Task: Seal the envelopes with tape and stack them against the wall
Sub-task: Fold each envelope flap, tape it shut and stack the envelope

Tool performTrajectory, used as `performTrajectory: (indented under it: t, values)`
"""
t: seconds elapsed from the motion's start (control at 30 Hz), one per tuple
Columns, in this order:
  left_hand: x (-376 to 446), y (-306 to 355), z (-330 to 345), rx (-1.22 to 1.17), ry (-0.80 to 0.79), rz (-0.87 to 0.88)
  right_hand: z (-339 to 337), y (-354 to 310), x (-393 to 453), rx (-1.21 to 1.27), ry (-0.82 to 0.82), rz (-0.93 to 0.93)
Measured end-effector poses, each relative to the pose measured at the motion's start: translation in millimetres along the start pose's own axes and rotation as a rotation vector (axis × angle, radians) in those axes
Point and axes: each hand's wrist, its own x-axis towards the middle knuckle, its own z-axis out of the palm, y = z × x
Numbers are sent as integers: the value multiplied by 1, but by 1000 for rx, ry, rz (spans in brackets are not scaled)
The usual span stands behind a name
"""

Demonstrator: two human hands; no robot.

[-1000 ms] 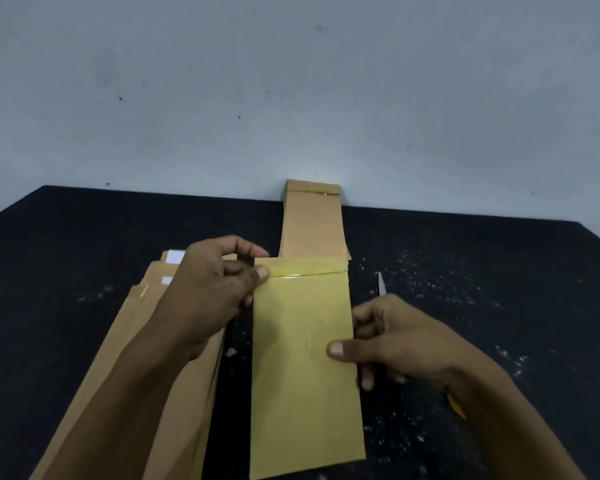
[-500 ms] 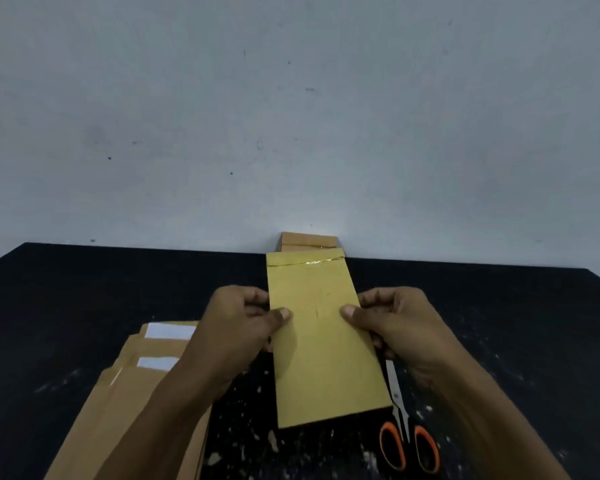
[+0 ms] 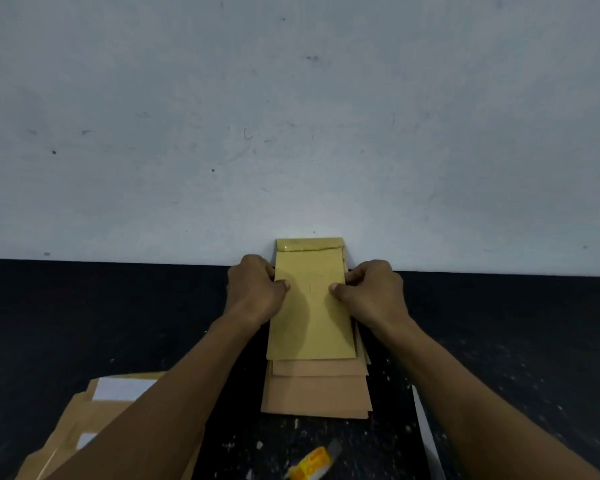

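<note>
Matt paper envelope [image 3: 310,306], glossy tape [image 3: 309,244]

bare forearms [image 3: 174,386], no sleeves

Black tabletop [image 3: 84,323] runs wide across the lower half, speckled with pale flecks and scraps, thickest toward the near edge. Behind it stands a pale grey wall [image 3: 291,116], scuffed and dotted with small dark marks. At the right, near the bottom edge, one white scissor blade [image 3: 425,431] angles across the dark surface, its lower end running out of view.
</note>
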Motion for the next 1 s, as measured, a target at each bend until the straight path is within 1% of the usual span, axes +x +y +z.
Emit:
performTrajectory:
  t: [0.13, 0.27, 0.33, 0.4, 0.53, 0.63, 0.7, 0.83, 0.9, 1.0]
  values:
    - [2, -2, 5, 45, 16, 33, 6, 8, 4, -120, 25, -9]
    - [-4, 0, -4, 42, 7, 49, 5, 5, -5, -212, 25, -18]
    - [-12, 3, -13, 23, 4, 67, 2, 0, -15, -316, 36, -41]
    - [-23, 5, -24, 13, 3, 98, -2, -3, -28, -372, 46, -100]
    - [-56, 6, -57, 45, -7, 159, -6, -20, -65, -307, 6, -279]
    - [-88, 1, -89, 64, 2, 208, -3, -37, -100, -214, -70, -343]
    - [-113, -5, -113, 87, 10, 209, 3, -49, -128, -173, -117, -382]
    - [-155, -29, -152, 243, 54, 103, 20, -65, -175, -165, -218, -454]
    - [-171, -45, -162, 320, 47, -31, 29, -65, -193, -155, -222, -489]
    - [-195, -66, -169, 461, -46, -262, 39, -63, -213, -128, -220, -497]
